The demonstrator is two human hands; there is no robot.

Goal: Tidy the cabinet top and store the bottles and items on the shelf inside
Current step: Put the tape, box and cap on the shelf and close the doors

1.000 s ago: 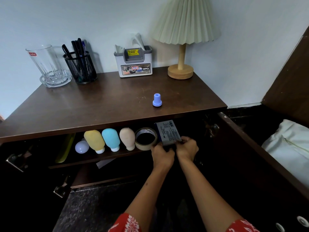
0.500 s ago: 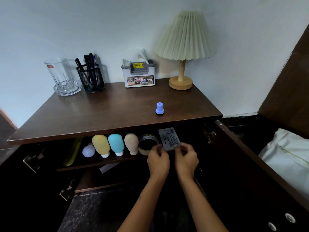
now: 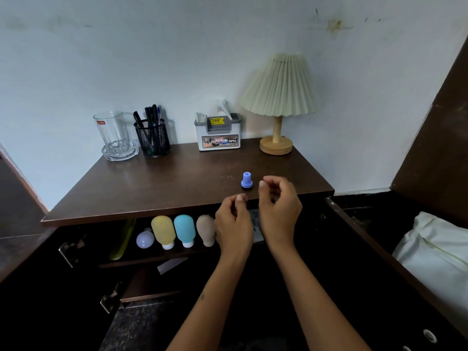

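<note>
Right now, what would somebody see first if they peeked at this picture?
Probably the two hands, left hand and right hand, raised empty at the cabinet top's front edge. Just beyond them stands a little blue cap, alone on the wood. Underneath, yellow, blue and beige bottles line up on the shelf.

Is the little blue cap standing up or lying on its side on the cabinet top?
Standing up. The blue cap sits on its wide base with its narrow neck pointing up, on the cabinet top near the front edge.
</note>
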